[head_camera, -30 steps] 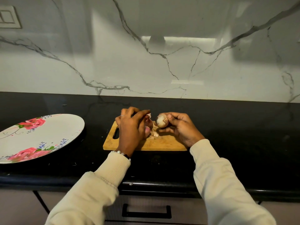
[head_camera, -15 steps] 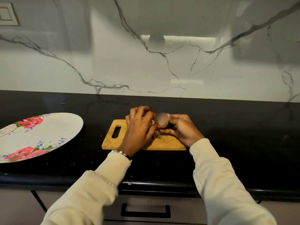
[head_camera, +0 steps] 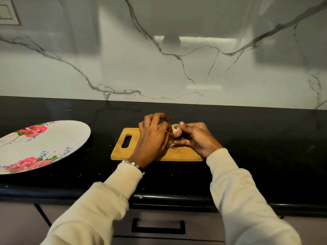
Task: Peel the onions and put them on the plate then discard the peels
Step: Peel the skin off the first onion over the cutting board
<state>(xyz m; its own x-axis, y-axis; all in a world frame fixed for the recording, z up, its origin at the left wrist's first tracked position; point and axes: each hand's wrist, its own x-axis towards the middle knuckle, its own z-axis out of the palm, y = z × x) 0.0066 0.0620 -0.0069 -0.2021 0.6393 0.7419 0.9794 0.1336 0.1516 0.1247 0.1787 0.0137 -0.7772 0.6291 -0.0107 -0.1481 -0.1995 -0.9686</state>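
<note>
You stand at a black counter [head_camera: 247, 138] backed by a white marble wall [head_camera: 177, 68] with grey veins; a pale switch plate [head_camera: 8, 14] sits at the wall's top left corner, and a drawer [head_camera: 158, 227] with a black handle lies below the counter edge. A wooden board [head_camera: 120, 151] with a slot handle lies flat in the middle of the counter. Well to its left rests the plate [head_camera: 53, 138], white with pink roses, holding nothing you can see. Your right hand [head_camera: 196, 138] grips the onion [head_camera: 177, 130] above the board's far side, thumb on top and fingers curled beneath. Your left hand [head_camera: 152, 137], wearing a ring and a bead bracelet, covers the onion's left side, its fingers bent and pinching at the skin there; the exact contact is hidden. A pale scrap of peel [head_camera: 170, 145] shows on the board just beneath the hands.
</note>
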